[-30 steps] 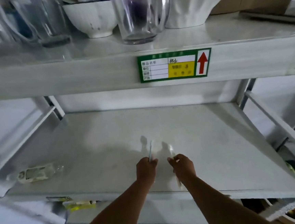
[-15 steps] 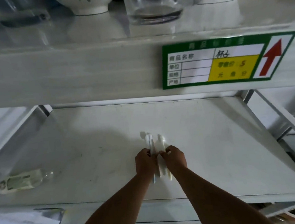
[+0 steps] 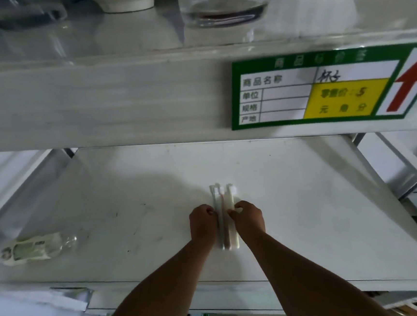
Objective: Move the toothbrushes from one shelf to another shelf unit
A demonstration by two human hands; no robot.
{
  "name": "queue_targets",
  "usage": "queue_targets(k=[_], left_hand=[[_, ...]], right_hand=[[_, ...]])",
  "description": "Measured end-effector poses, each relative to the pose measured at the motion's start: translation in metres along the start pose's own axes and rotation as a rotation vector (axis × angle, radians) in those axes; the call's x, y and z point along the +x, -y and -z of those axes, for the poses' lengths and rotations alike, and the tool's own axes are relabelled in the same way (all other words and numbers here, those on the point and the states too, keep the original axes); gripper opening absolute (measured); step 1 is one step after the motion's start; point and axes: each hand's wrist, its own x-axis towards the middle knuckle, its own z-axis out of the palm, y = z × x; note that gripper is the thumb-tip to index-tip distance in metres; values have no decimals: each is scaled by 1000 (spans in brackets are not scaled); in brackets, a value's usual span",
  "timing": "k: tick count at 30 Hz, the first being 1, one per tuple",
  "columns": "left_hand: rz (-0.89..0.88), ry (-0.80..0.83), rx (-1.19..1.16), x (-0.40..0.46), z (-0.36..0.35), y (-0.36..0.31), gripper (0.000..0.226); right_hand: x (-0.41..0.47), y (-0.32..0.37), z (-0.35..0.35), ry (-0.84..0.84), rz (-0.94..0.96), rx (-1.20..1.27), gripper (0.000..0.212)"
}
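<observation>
Reaching in from the near edge, 2 forearms meet mid-shelf: left hand (image 3: 203, 221) & right hand (image 3: 249, 217), fingers curled, each pinching the toothbrushes (image 3: 224, 207) from its own side. Approx 3 brushes, lying flat side by side on the white shelf (image 3: 308, 212), heads pointing away; exact count hard to tell, handles partly hidden betw. the hands. 1 wrapped tube-like pack (image 3: 33, 247) lies far left. Above, upper shelf w/ 1 green price label (image 3: 322, 90), 1 glass (image 3: 223, 7), 1 white bowl (image 3: 127, 2), both cut off at top.
</observation>
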Motion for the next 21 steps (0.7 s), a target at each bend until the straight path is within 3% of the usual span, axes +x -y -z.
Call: queue_targets(k=[4,7,12,21], left_hand=[[-177,-84,298,10,10,-3,26],[-225,-19,559,22,34,-7,53],[-156,139,660,47,83,-15,70],[-47,32,785,31,159,7,69]], right_hand=[[4,4,12,-5,51,-118,32],[19,15,26,-32,144,-348,54],[36,55,50,10,252,-555,70],[37,118,33,134,378,-742,72]])
